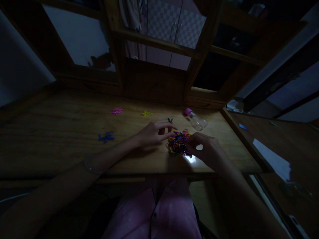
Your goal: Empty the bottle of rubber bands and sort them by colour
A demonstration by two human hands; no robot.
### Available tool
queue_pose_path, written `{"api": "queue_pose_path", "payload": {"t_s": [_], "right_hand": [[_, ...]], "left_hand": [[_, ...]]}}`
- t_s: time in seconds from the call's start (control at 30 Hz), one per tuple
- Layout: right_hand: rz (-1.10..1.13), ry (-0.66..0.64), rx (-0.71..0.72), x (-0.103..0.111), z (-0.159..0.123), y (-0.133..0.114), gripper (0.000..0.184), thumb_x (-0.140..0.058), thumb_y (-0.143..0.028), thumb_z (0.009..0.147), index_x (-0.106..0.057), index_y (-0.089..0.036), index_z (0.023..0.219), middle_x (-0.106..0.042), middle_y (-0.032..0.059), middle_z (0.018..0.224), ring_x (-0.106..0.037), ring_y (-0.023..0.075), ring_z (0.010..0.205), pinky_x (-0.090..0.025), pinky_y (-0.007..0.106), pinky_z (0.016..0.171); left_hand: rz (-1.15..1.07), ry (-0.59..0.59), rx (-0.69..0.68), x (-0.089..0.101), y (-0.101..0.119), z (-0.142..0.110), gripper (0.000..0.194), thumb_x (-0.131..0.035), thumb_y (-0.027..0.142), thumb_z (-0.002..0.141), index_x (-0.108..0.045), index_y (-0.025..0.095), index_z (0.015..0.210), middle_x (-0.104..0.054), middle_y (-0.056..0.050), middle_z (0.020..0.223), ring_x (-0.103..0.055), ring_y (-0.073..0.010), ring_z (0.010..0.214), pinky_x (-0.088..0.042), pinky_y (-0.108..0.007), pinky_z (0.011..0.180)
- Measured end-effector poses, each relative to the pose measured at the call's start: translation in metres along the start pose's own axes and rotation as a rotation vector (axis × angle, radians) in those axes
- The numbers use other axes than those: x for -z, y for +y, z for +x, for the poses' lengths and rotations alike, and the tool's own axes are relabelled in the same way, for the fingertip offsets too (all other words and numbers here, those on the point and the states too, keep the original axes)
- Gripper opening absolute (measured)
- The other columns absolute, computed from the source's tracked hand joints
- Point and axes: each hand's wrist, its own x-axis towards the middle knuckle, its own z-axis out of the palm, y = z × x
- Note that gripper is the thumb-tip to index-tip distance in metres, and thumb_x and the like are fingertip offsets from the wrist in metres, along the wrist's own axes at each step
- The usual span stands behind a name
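Note:
A tangled pile of thin multicoloured rubber bands (178, 143) lies on the wooden desk in front of me. My left hand (159, 132) reaches its left edge, index finger and thumb stretched toward it with their tips slightly apart. From the right, my right hand (205, 144) bends over the pile with thumb and index finger pressed together in a pinch; what is between the tips is hidden. Farther left, sorted by colour, are pink bands (116, 111), yellow bands (147, 114) and blue bands (106, 136).
A clear bottle with a pink cap (196, 120) lies on its side behind my right hand. Just past my left fingers is a small black butterfly shape (169, 120). Wooden shelving (154, 79) stands along the back. White paper (271, 159) lies on the right-hand surface.

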Motion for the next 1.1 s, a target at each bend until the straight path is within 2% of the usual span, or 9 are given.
{"api": "queue_pose_path", "payload": {"t_s": [0.07,0.13,0.2,0.33,0.7,0.8,0.93,1.1], "right_hand": [[0.019,-0.014,0.02,-0.005,0.007,-0.005,0.004,-0.062,-0.012,0.08,-0.063,-0.015,0.081,-0.063,0.0028,0.076,-0.058,0.012,0.063,-0.044,0.022,0.06],[0.008,-0.016,0.038,-0.01,0.014,-0.011,0.002,-0.063,-0.014,0.08,-0.064,-0.015,0.081,-0.063,0.0041,0.077,-0.058,0.0127,0.064,-0.044,0.023,0.06],[-0.016,-0.017,0.052,-0.014,0.02,-0.016,0.002,-0.062,-0.014,0.081,-0.064,-0.015,0.08,-0.063,0.0047,0.078,-0.058,0.0131,0.065,-0.043,0.024,0.061],[-0.021,-0.031,0.051,-0.017,0.024,-0.02,0.008,-0.059,-0.008,0.078,-0.062,-0.015,0.078,-0.063,0.004,0.078,-0.058,0.0124,0.065,-0.043,0.024,0.061],[0.114,0.004,-0.085,-0.01,0.014,0.0,0.004,-0.062,-0.018,0.075,-0.064,-0.016,0.078,-0.065,0.0017,0.068,-0.059,0.0125,0.058,-0.044,0.024,0.056],[0.213,-0.027,-0.125,-0.008,0.012,0.006,0.005,-0.063,-0.019,0.075,-0.064,-0.016,0.079,-0.065,0.0016,0.067,-0.06,0.0131,0.06,-0.046,0.024,0.057],[0.463,-0.094,-0.217,-0.008,0.011,0.015,0.013,-0.066,-0.027,0.078,-0.065,-0.015,0.082,-0.064,0.0022,0.069,-0.06,0.0127,0.06,-0.046,0.023,0.054],[0.739,-0.1,-0.337,-0.015,0.014,0.025,0.023,-0.075,-0.033,0.072,-0.065,-0.014,0.08,-0.063,0.0001,0.066,-0.056,0.0101,0.055,-0.042,0.021,0.05]], "left_hand": [[-0.201,-0.057,0.023,-0.005,0.005,0.001,0.038,-0.067,0.031,0.084,-0.063,0.022,0.121,-0.067,-0.006,0.107,-0.062,-0.0109,0.075,-0.051,-0.024,0.07],[-0.355,-0.102,0.033,-0.009,0.007,0.001,0.046,-0.072,0.028,0.079,-0.061,0.022,0.124,-0.066,-0.008,0.113,-0.066,-0.0142,0.088,-0.054,-0.027,0.077],[-0.422,-0.102,0.042,-0.011,0.007,0.001,0.039,-0.071,0.024,0.08,-0.064,0.02,0.117,-0.068,-0.007,0.109,-0.066,-0.0161,0.093,-0.055,-0.029,0.082],[-0.414,-0.043,0.048,-0.009,0.004,0.001,0.018,-0.067,0.023,0.083,-0.071,0.015,0.099,-0.07,-0.006,0.097,-0.067,-0.0163,0.092,-0.054,-0.031,0.086],[-0.476,-0.056,0.149,-0.009,-0.002,0.0,0.014,-0.067,0.02,0.08,-0.065,0.013,0.091,-0.07,-0.005,0.089,-0.066,-0.0129,0.082,-0.055,-0.03,0.08],[-0.456,-0.074,0.151,-0.009,-0.003,0.0,0.012,-0.067,0.019,0.08,-0.065,0.013,0.09,-0.069,-0.005,0.089,-0.066,-0.0124,0.082,-0.055,-0.029,0.08],[-0.421,-0.115,0.135,-0.01,-0.002,-0.001,0.013,-0.066,0.019,0.08,-0.066,0.013,0.092,-0.07,-0.004,0.088,-0.066,-0.0131,0.083,-0.054,-0.029,0.08],[-0.389,-0.172,0.054,-0.01,0.002,0.0,0.031,-0.07,0.024,0.081,-0.065,0.016,0.111,-0.071,-0.006,0.097,-0.066,-0.0147,0.088,-0.053,-0.031,0.083]]}}
